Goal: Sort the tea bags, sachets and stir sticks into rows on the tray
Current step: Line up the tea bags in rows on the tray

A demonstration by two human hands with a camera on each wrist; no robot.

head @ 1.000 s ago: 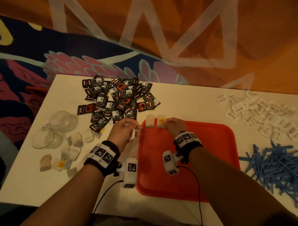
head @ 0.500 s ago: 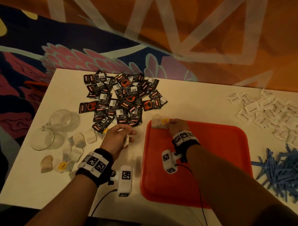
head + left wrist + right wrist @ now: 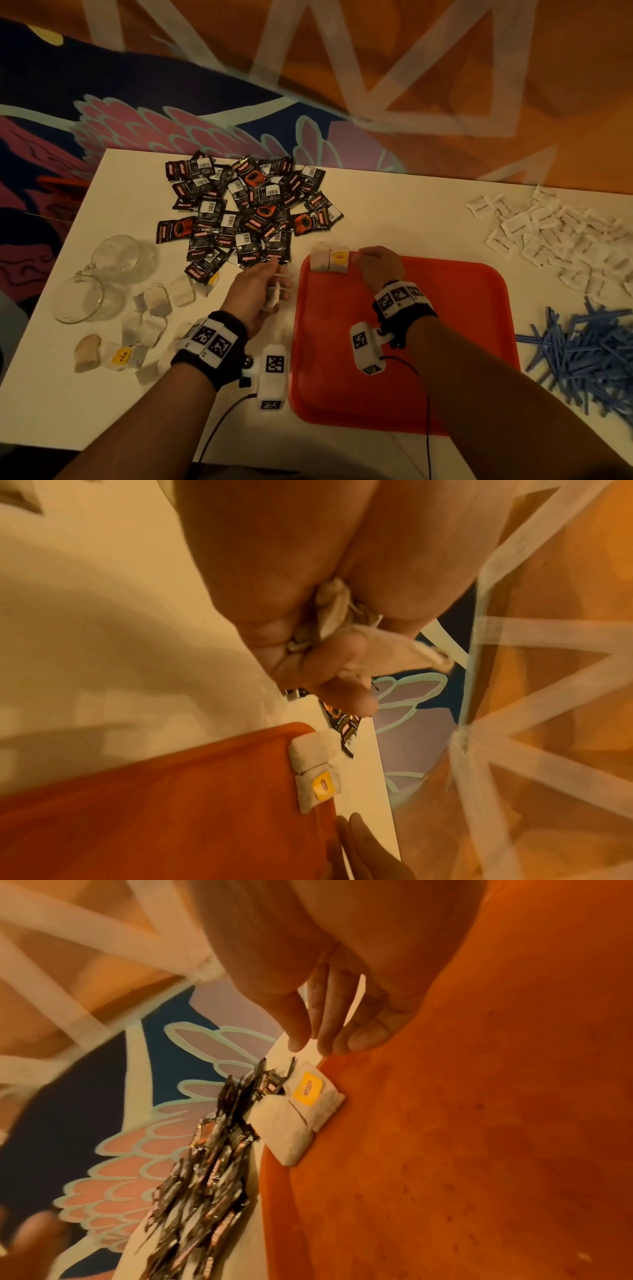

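1. At the far left of the head view, two clear glass cups [image 3: 102, 277] lie on the white surface [image 3: 394, 212] holding nothing I can make out; just below them sit loose tea bags [image 3: 154, 301], one with a yellow tag reading "TEA".
2. Upper left of centre, a heap of black sachets [image 3: 246, 212] shows barcodes and the words "KOPIKO" and "SUPREMO"; both wrist views catch only their edges.
3. The left hand [image 3: 255, 291] hovers over the surface just left of the tray, grip closed on a crumpled tea bag [image 3: 337, 615]; only the left wrist view shows fingers curled round its scrunched paper and string.
4. The red tray [image 3: 445, 342] holds two placed tea bags [image 3: 329, 262] side by side and touching at its upper left corner, partly over the rim; the right one carries a yellow tag, its print unreadable.
5. The right hand [image 3: 380, 265] rests at the tray's top edge just beside them; the right wrist view shows straight fingers [image 3: 325, 1020] holding nothing.
6. Right: white sachets [image 3: 555, 236], writing too small; below, blue stir sticks [image 3: 589, 359].
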